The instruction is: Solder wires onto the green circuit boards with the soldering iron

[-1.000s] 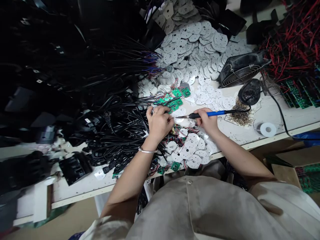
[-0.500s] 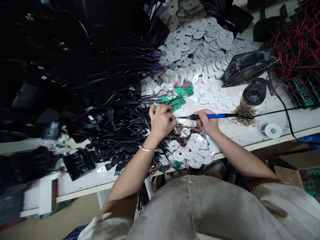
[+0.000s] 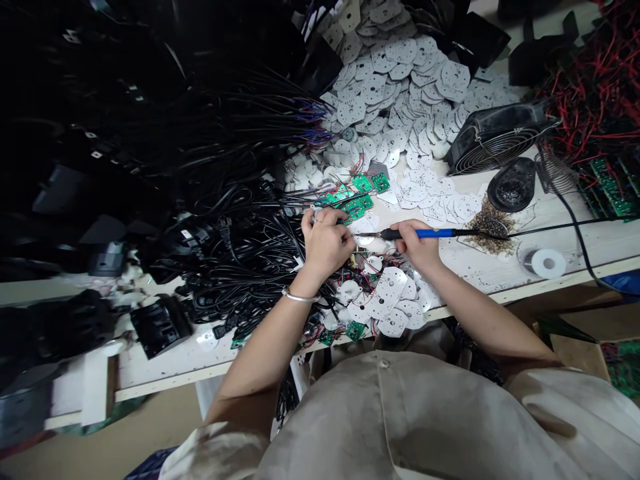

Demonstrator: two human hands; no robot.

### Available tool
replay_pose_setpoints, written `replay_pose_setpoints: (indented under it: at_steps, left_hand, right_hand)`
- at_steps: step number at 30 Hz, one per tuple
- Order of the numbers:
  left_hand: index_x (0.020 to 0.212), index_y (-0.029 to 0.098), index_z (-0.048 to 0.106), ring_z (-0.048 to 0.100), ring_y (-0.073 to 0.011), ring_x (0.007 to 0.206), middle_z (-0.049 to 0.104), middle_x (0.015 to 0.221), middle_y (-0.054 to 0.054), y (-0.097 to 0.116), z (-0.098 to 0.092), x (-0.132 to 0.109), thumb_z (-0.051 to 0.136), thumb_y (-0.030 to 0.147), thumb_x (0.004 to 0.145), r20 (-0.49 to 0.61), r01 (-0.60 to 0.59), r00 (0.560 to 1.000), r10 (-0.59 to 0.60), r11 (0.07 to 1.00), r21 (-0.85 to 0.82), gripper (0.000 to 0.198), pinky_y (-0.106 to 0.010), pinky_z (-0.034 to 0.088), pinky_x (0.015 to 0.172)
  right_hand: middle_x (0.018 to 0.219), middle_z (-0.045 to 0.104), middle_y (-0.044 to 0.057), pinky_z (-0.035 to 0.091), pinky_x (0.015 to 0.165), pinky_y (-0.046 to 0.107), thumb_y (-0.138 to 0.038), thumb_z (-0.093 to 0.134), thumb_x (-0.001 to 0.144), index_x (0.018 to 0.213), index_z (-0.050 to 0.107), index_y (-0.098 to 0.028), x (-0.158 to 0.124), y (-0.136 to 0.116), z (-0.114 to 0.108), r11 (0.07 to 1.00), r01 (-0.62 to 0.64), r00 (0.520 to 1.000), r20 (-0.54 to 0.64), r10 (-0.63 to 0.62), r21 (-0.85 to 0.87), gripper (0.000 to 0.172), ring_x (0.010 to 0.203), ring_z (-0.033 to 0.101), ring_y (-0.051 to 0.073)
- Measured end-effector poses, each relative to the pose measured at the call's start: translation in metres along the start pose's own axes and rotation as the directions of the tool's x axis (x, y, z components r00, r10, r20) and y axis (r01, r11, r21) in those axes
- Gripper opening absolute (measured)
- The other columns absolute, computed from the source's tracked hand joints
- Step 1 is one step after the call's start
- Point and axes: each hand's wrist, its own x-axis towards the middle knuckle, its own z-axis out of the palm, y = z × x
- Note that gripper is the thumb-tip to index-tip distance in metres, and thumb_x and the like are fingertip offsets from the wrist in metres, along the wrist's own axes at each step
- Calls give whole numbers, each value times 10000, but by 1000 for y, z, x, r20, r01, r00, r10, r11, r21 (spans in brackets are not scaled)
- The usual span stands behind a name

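My right hand (image 3: 419, 245) grips a blue-handled soldering iron (image 3: 434, 233), its tip pointing left. The tip lies close to the fingers of my left hand (image 3: 327, 241). Those fingers are bent and pinched together over something small that I cannot make out. Small green circuit boards (image 3: 361, 202) lie just beyond the left hand. Nearer to me are white perforated discs (image 3: 389, 287), mixed with thin red and black wires. A tangle of black cables (image 3: 265, 257) spreads to the left of my left hand.
A large heap of white plates (image 3: 395, 87) fills the back. On the right are a black fan (image 3: 495, 140), a dark dish (image 3: 511, 185), a solder spool (image 3: 547, 263) and the iron's cord. Red-wired boards (image 3: 595, 87) are piled at the far right. Black housings (image 3: 160, 325) stand at left.
The whole view has shifted slightly. Both hands keep nearly the same pose, with the soldering iron's tip still beside my left fingers.
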Motion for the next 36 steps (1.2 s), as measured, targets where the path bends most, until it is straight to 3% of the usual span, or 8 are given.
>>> replay_pose_setpoints:
  at_steps: [9, 18, 21, 27, 36]
  left_hand:
    - [599, 199, 655, 548, -288, 1204, 690, 1141, -52, -2, 1, 1, 600, 195, 793, -5, -6, 1000, 6, 1000, 12, 202, -593, 218, 1187]
    - [722, 236, 725, 554, -274, 1212, 693, 1141, -39, -4, 2, 0, 620, 256, 862, -21, -1, 1000, -1, 998, -55, 176, -594, 199, 1195]
    - [798, 255, 747, 551, -268, 1223, 690, 1161, -36, -6, 2, -1, 618, 302, 888, -35, 3, 999, -7, 995, -104, 163, -600, 191, 1198]
    - [650, 206, 679, 529, -284, 1244, 674, 1184, -43, -3, 1, 1, 634, 226, 823, 12, -9, 1000, 9, 999, -31, 180, -609, 182, 1205]
    - [615, 205, 666, 511, -296, 1202, 661, 1137, -53, 0, 2, 7, 601, 188, 798, 8, -20, 1000, 20, 1000, 5, 195, -636, 184, 1200]
  right_hand:
    - [398, 455, -84, 334, 395, 214, -545, 655, 825, 769, 681, -196, 0, -3, 1, 999, -7, 1000, -14, 7, 31, 354, 365, 411, 71]
    - [409, 465, -78, 326, 374, 213, -505, 642, 802, 702, 648, -208, 0, -4, 1, 994, 15, 984, -180, 4, 108, 313, 343, 397, 65]
    - [383, 444, -82, 323, 374, 212, -501, 635, 815, 719, 656, -205, 1, -5, 0, 993, 33, 985, -174, -13, 112, 312, 337, 391, 69]
    - [393, 453, -81, 308, 370, 203, -494, 628, 802, 709, 656, -198, 0, -2, 1, 994, 17, 989, -150, -1, 104, 311, 345, 400, 65]
    - [389, 448, -82, 318, 388, 207, -512, 636, 810, 744, 679, -199, -1, 0, 2, 999, 10, 999, -50, -8, 48, 323, 356, 393, 69]
